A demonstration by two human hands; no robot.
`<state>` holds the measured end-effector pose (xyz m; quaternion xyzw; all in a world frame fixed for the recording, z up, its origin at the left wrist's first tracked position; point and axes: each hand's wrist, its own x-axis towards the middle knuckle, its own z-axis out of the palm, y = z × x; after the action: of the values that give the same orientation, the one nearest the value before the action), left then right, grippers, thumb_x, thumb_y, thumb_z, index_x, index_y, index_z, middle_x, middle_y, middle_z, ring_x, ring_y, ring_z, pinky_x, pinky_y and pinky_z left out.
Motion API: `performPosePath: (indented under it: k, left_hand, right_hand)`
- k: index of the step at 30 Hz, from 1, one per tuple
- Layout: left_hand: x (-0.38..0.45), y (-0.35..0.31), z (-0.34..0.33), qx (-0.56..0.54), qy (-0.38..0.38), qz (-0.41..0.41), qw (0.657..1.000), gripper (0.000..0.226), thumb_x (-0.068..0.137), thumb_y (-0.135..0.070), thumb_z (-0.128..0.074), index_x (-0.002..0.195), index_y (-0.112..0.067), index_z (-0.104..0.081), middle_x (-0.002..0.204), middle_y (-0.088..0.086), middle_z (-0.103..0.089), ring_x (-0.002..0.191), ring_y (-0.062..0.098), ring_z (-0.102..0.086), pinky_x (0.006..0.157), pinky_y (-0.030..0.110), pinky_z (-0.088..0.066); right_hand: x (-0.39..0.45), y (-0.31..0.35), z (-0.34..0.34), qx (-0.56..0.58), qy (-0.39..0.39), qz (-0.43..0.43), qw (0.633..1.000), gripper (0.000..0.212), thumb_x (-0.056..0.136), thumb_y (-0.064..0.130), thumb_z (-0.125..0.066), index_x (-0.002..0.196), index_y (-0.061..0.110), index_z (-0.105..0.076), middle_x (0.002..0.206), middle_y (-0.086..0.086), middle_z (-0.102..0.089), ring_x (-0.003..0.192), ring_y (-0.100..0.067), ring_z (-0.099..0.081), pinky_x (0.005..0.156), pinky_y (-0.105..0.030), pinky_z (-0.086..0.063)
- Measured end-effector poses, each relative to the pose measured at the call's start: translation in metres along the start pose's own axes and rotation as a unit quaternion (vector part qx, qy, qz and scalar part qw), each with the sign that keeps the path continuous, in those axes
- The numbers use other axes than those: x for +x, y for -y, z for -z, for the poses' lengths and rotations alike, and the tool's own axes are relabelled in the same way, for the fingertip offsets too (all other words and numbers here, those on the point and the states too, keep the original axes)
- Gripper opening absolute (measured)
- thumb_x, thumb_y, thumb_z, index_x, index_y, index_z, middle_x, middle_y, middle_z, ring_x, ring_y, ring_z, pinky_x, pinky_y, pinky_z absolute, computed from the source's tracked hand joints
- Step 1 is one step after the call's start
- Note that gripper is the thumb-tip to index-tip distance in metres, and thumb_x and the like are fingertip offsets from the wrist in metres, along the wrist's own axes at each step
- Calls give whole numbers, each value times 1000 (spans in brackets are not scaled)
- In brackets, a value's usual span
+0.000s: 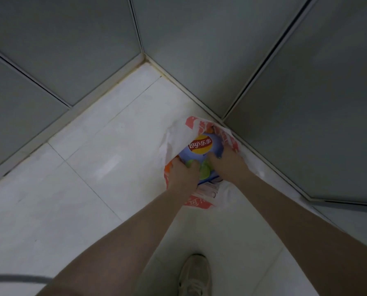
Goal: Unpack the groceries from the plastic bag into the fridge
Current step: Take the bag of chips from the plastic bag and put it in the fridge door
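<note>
On the floor, both the left hand (183, 170) and right hand (227, 162) grip the chip bag (200, 146) inside the plastic bag (174, 133); it is best lifted gently, to avoid crushing.

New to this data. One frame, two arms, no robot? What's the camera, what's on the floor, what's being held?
No robot: a person wears a wide-angle camera on the head, looking down at their own arms. The white-and-red plastic bag sits on the white tiled floor, in a corner of grey panels. Both hands reach into it. The left hand and right hand curl round a blue Lay's chip bag, apparently lifting it out. Something orange lies beside it, unclear what. A shoe shows below.
</note>
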<state>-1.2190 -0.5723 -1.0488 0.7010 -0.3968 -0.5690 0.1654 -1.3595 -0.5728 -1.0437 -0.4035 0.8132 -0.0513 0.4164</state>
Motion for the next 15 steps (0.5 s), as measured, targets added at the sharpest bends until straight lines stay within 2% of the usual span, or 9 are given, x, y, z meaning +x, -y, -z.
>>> performPosePath:
  k: [2, 4, 8, 10, 13, 15]
  left_hand:
    - [-2, -8, -4, -55, 5, 31, 998, 46, 93, -18, -66, 138, -15, -53, 127, 4, -63, 109, 23, -61, 88, 34, -52]
    - [-3, -7, -6, -64, -5, 31, 997, 51, 93, -16, -66, 142, -16, -52, 130, 3, -63, 113, 22, -60, 93, 33, -50]
    - [-12, -2, -3, -37, 8, 36, 999, 57, 84, -30, -62, 141, -25, -57, 130, 1, -68, 117, 26, -64, 105, 48, -54]
    - [-29, -17, 5, -37, 16, 33, 999, 50, 90, -24, -63, 140, -24, -58, 130, 0, -68, 114, 25, -65, 101, 43, -56]
    - [-52, -33, 14, -48, -2, 40, 998, 42, 96, -21, -63, 137, -23, -56, 126, -2, -66, 104, 21, -63, 79, 25, -54]
    - [-67, -40, 22, -42, 3, 64, 997, 44, 98, -28, -61, 140, -25, -50, 130, -1, -64, 106, 24, -64, 84, 33, -57]
  right_hand:
    - [5, -2, 1, -41, -13, -28, 999, 64, 101, 56, -50, 143, 9, -50, 136, -15, -61, 124, -36, -59, 99, -40, -51]
    - [5, -2, 2, -60, -33, -33, 997, 70, 98, 62, -49, 141, 7, -52, 136, -17, -61, 124, -38, -59, 103, -44, -51]
    - [-7, 1, 14, -39, -36, -9, 999, 66, 98, 57, -56, 136, 3, -59, 128, -20, -66, 113, -37, -66, 93, -43, -56]
    - [-21, 5, 22, -34, -27, 11, 999, 64, 96, 57, -56, 136, 8, -60, 125, -16, -68, 108, -34, -67, 89, -40, -57]
    - [-44, 5, 32, -32, -17, 30, 999, 82, 78, 80, -39, 127, 19, -63, 117, -14, -67, 89, -28, -70, 82, -43, -62]
    - [-67, 13, 43, -29, -13, 29, 999, 70, 85, 75, -47, 124, 19, -63, 115, -16, -66, 81, -27, -67, 78, -41, -61]
